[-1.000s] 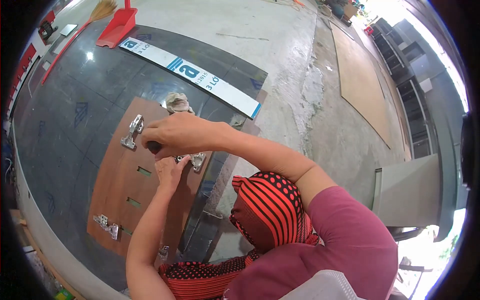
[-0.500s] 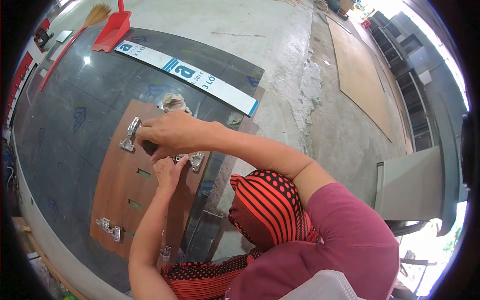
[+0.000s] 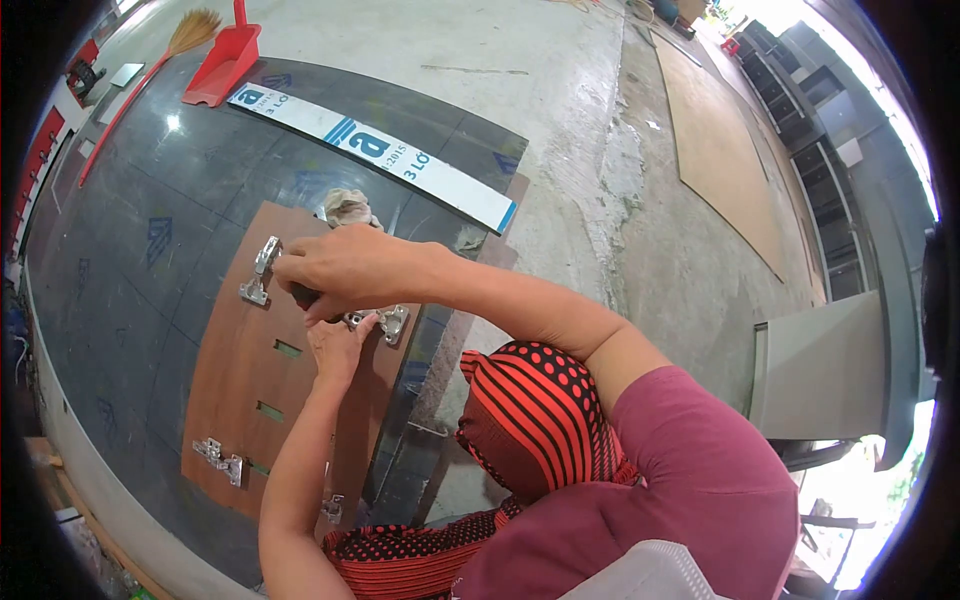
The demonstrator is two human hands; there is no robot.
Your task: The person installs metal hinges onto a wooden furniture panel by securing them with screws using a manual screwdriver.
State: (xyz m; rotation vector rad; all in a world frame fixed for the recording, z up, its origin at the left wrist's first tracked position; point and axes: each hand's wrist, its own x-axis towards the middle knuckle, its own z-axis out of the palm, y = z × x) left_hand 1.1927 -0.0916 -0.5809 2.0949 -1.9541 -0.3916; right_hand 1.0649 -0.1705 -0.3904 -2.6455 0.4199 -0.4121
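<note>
A brown wood-grain panel (image 3: 235, 370) lies flat with metal cabinet hinges fixed along it. My right hand (image 3: 350, 268) is closed around the dark handle of a screwdriver (image 3: 304, 294), most of which is hidden under the fist. Just below, my left hand (image 3: 338, 348) pinches the inner end of one hinge (image 3: 392, 324), its thumb resting on the metal. Left of my right hand sits another hinge (image 3: 260, 270). A third hinge (image 3: 218, 461) is at the panel's near left, and a fourth (image 3: 332, 508) shows partly beside my left forearm.
The panel rests on a dark board (image 3: 130, 320). Beyond my right hand lie a crumpled pale cloth or glove (image 3: 350, 207) and a long white printed strip (image 3: 440, 178). A red dustpan (image 3: 228, 62) and a broom (image 3: 190, 32) are at the far left; a plywood sheet (image 3: 715, 150) lies on the right.
Both hands stay almost in place. My right fist has turned very slightly around the dark handle; the panel and hinges look unmoved.
</note>
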